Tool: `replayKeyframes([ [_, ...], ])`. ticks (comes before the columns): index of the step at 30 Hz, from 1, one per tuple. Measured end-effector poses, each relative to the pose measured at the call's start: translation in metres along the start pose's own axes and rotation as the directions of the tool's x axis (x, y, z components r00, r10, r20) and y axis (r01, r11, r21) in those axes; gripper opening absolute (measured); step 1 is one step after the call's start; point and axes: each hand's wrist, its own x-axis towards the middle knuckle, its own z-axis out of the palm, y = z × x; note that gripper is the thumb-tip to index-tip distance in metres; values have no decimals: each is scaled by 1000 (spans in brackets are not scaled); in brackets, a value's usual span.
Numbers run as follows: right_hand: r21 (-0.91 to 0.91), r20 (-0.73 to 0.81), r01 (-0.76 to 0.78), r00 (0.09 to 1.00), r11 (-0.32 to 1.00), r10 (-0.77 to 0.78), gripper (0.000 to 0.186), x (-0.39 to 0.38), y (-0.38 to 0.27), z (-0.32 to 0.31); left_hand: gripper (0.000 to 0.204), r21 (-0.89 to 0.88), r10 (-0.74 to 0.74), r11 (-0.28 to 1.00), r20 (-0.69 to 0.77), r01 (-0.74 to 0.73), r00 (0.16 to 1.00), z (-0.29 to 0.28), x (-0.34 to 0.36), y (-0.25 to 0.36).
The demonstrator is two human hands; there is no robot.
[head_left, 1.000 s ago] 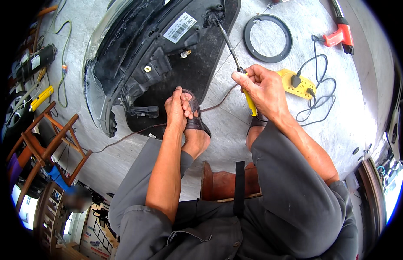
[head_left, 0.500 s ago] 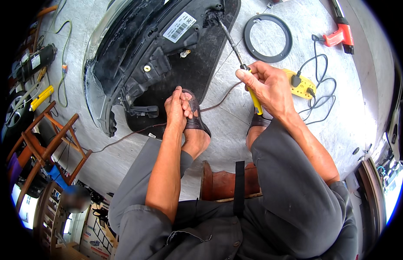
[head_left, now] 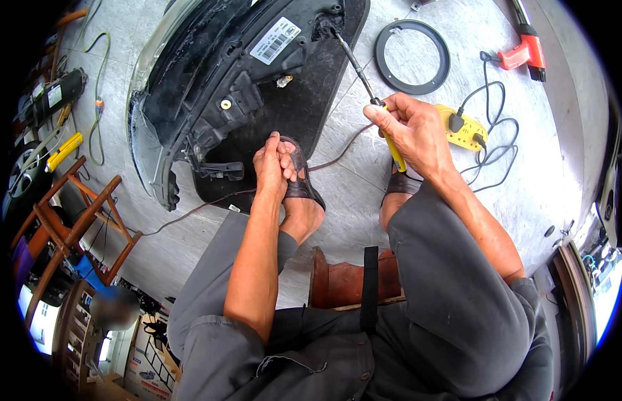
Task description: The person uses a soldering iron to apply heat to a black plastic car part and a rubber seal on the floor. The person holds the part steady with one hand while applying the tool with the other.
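My right hand is closed round the yellow handle of a soldering iron. Its long metal shaft points up and left to the far right corner of a car headlight, where the black plastic looks rough and dark. The headlight lies back-side up on a black mat, its clear lens edge to the left. Over my left foot, beside the dark sandal, my left hand is closed with curled fingers; whatever they may hold is hidden.
A black ring lies right of the mat. Beyond it are a red heat gun and a yellow power strip with plugged-in cords. A brown cord crosses the floor. Wooden chair legs stand at the left.
The soldering iron's tip has shifted very slightly left and up at the headlight's corner. My left hand stays in place.
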Motion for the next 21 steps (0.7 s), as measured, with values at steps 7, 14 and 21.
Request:
replayKeyframes([
  [7,-18,8,-5,1000,1000,5,43,1,-1,-4,40,4,6,1000,2,-6,1000,0,0,0],
  [14,-59,5,10,1000,998,-10,43,4,2,-8,40,2,-5,1000,-5,5,1000,2,0,1],
  [21,-94,8,14,1000,995,-13,44,5,0,-10,41,-2,2,1000,-15,-2,1000,2,0,0],
])
